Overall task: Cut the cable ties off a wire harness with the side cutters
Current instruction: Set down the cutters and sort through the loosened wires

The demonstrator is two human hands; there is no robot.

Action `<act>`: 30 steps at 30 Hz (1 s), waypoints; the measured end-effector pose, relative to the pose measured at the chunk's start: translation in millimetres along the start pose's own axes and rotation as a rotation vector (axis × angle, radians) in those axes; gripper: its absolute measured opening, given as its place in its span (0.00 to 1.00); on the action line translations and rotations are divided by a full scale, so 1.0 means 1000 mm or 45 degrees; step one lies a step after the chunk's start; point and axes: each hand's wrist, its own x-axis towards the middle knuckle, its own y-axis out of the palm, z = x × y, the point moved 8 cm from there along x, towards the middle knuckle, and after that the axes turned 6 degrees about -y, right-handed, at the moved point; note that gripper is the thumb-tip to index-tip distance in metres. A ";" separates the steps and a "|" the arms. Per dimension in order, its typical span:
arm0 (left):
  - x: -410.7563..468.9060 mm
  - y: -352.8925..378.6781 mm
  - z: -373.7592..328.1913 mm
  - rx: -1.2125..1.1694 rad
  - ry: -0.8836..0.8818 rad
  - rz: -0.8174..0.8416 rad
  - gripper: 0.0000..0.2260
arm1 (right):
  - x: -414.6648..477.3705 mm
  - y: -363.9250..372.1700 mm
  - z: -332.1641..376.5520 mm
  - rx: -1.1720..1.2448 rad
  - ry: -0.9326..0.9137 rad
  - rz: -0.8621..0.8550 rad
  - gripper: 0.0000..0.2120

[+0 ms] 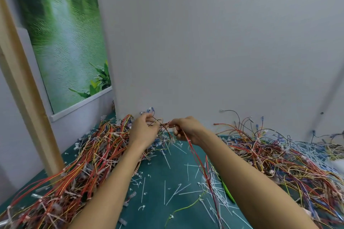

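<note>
I read this as the sorting step, not the cutting step. Both hands are up at twelve o'clock on the mat (158, 173), with one harness (197, 158) stretched between them. Neither hand holds the cutters (228, 192). I take the green handle at about four o'clock, showing beside the right forearm, to be that tool; its jaws are hidden.

The left hand (144, 132) has thumb and fingertips pinched on the far, tangled end of the harness. The right hand (188, 132) has its fingers curled round the same bundle just beside it, at the left hand's three o'clock. From the right hand the red wires trail down toward six o'clock across the mat. A white speck on the strands just below that hand may be a tie, but I cannot be sure.

Next, I judge, a tie has to be found and held taut with the left hand. The right hand must then let go, reach back to four o'clock for the cutters, and nip only the tie, not the wire.

Cut ties (174, 194) litter the mat. One pile (83, 163) of harnesses lies at nine o'clock, another pile (270, 154) at three.
</note>
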 end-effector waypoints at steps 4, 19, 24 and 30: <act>0.011 0.013 0.025 0.391 0.156 0.159 0.19 | 0.001 -0.003 0.000 0.026 -0.011 0.053 0.04; 0.011 -0.008 0.015 0.346 0.426 -0.235 0.17 | 0.011 -0.010 0.005 -0.830 -0.300 0.039 0.09; 0.002 0.011 0.004 0.459 0.520 -0.147 0.14 | 0.006 0.026 0.007 -0.887 -0.408 0.181 0.08; 0.018 -0.015 0.032 0.178 0.222 -0.261 0.13 | 0.017 -0.016 -0.016 -0.710 -0.155 -0.088 0.09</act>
